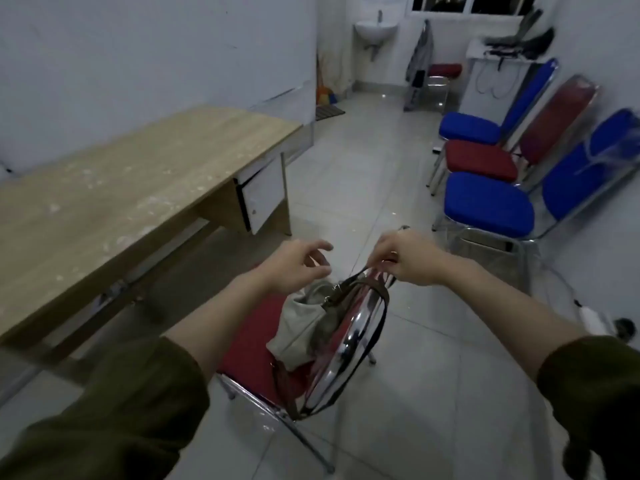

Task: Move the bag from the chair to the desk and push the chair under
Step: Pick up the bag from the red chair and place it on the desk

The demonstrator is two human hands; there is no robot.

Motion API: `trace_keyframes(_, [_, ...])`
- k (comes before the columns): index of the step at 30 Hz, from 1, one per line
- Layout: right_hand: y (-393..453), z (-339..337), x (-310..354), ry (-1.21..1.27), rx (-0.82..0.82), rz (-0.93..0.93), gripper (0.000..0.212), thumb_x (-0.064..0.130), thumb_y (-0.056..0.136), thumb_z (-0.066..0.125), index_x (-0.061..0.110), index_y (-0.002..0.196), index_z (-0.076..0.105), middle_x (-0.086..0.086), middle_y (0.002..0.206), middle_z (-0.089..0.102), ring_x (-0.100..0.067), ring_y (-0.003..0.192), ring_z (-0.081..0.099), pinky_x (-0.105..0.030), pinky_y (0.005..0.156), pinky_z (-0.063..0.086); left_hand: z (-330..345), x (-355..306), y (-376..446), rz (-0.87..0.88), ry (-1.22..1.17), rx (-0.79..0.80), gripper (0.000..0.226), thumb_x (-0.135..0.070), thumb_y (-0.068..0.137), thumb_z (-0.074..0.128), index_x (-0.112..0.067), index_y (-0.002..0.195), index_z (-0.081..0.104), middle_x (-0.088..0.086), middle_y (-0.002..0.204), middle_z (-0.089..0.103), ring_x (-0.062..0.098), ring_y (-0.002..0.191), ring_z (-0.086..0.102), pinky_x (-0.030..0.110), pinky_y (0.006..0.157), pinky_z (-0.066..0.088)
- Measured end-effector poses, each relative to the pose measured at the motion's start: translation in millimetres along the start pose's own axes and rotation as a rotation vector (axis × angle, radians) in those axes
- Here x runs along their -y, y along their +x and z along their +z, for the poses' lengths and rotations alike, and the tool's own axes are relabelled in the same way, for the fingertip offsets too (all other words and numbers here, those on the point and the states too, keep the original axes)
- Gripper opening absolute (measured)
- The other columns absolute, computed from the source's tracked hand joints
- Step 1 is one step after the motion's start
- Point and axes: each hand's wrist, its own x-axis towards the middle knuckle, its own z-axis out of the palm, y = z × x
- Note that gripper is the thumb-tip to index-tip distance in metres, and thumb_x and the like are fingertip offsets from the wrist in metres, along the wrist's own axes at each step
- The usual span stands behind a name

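A beige cloth bag [303,323] with dark brown straps lies on the red seat of a chrome-framed chair [252,355] just below me. One strap loops over the chair's shiny backrest. My right hand [403,259] pinches the dark strap above the backrest. My left hand [298,263] hovers over the bag with fingers apart and nothing in it. The wooden desk [114,188] stands to the left along the wall, with the chair's seat beside its front edge.
A white drawer unit [265,194] hangs under the desk's far end. Blue and red chairs [485,206] line the right wall. A power strip and cable [592,318] lie on the tiled floor at right. A sink [375,31] hangs on the far wall.
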Motion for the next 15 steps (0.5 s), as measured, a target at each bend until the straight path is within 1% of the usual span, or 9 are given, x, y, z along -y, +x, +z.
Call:
trace_keyframes(3, [-11, 10, -10, 0.026, -0.007, 0.032, 0.014, 0.019, 0.082, 0.065, 0.02, 0.094, 0.072, -0.002, 0.105, 0.062, -0.012, 0.093, 0.054, -0.006, 0.07, 0.038, 28, -12, 9, -0.097, -0.108, 0.079, 0.051, -0.031, 0.088, 0.054, -0.01, 0.133, 0.043, 0.015, 0.116, 0.066, 0.026, 0.102, 0.063, 0.035, 0.089, 0.051])
trace_keyframes(6, [-18, 21, -13, 0.133, -0.087, 0.094, 0.014, 0.028, 0.077, 0.07, 0.028, 0.091, 0.073, -0.001, 0.105, 0.061, -0.015, 0.1, 0.054, -0.026, 0.079, 0.046, 61, -20, 23, -0.301, -0.355, 0.071, 0.073, -0.047, 0.084, 0.052, -0.005, 0.138, 0.028, 0.024, 0.124, 0.059, 0.037, 0.114, 0.057, 0.046, 0.096, 0.047])
trace_keyframes(7, [-18, 24, -14, 0.155, -0.112, 0.109, 0.016, 0.029, 0.076, 0.071, 0.028, 0.092, 0.072, -0.002, 0.106, 0.061, -0.015, 0.099, 0.054, -0.03, 0.081, 0.048, 69, -20, 29, -0.391, -0.457, 0.03, 0.076, -0.047, 0.082, 0.055, -0.002, 0.137, 0.029, 0.024, 0.121, 0.06, 0.037, 0.111, 0.059, 0.045, 0.093, 0.048])
trace_keyframes(9, [-20, 29, -14, 0.18, -0.168, 0.139, 0.024, 0.031, 0.073, 0.074, 0.025, 0.096, 0.071, -0.002, 0.11, 0.059, -0.013, 0.1, 0.053, -0.035, 0.088, 0.05, 76, -24, 34, -0.564, -0.62, -0.07, 0.065, -0.038, 0.075, 0.065, 0.005, 0.121, 0.048, 0.016, 0.092, 0.066, 0.027, 0.078, 0.064, 0.035, 0.07, 0.053])
trace_keyframes(10, [-21, 31, -14, 0.204, -0.191, 0.164, 0.029, 0.032, 0.072, 0.075, 0.023, 0.099, 0.069, -0.001, 0.112, 0.057, -0.012, 0.101, 0.052, -0.035, 0.089, 0.05, 77, -27, 35, -0.62, -0.714, -0.101, 0.05, -0.029, 0.074, 0.069, 0.006, 0.108, 0.057, 0.013, 0.078, 0.063, 0.021, 0.062, 0.058, 0.028, 0.056, 0.049])
trace_keyframes(12, [-22, 37, -13, 0.263, -0.23, 0.208, 0.037, 0.032, 0.07, 0.076, 0.022, 0.105, 0.065, 0.001, 0.114, 0.053, -0.011, 0.097, 0.052, -0.03, 0.085, 0.052, 77, -27, 37, -0.674, -0.902, -0.117, 0.016, -0.007, 0.074, 0.067, 0.004, 0.082, 0.06, 0.011, 0.064, 0.055, 0.018, 0.052, 0.047, 0.025, 0.047, 0.038])
trace_keyframes(13, [-23, 39, -13, 0.288, -0.25, 0.228, 0.04, 0.031, 0.07, 0.076, 0.022, 0.107, 0.063, 0.002, 0.114, 0.051, -0.011, 0.094, 0.053, -0.024, 0.078, 0.052, 75, -26, 37, -0.681, -0.964, -0.112, 0.007, 0.0, 0.075, 0.063, 0.002, 0.074, 0.057, 0.011, 0.062, 0.053, 0.018, 0.052, 0.045, 0.024, 0.047, 0.036])
trace_keyframes(14, [-23, 42, -12, 0.308, -0.269, 0.246, 0.043, 0.03, 0.071, 0.076, 0.022, 0.11, 0.061, 0.003, 0.113, 0.05, -0.012, 0.092, 0.052, -0.016, 0.072, 0.048, 75, -24, 36, -0.68, -1.001, -0.106, 0.007, 0.004, 0.075, 0.06, 0.001, 0.071, 0.055, 0.013, 0.063, 0.053, 0.019, 0.052, 0.045, 0.024, 0.046, 0.035])
trace_keyframes(15, [-22, 44, -10, 0.328, -0.284, 0.265, 0.046, 0.029, 0.071, 0.076, 0.022, 0.113, 0.059, 0.003, 0.112, 0.048, -0.012, 0.092, 0.051, -0.012, 0.069, 0.043, 75, -21, 35, -0.672, -1.03, -0.113, 0.006, 0.006, 0.075, 0.059, 0.002, 0.076, 0.055, 0.016, 0.067, 0.056, 0.02, 0.053, 0.047, 0.023, 0.044, 0.035])
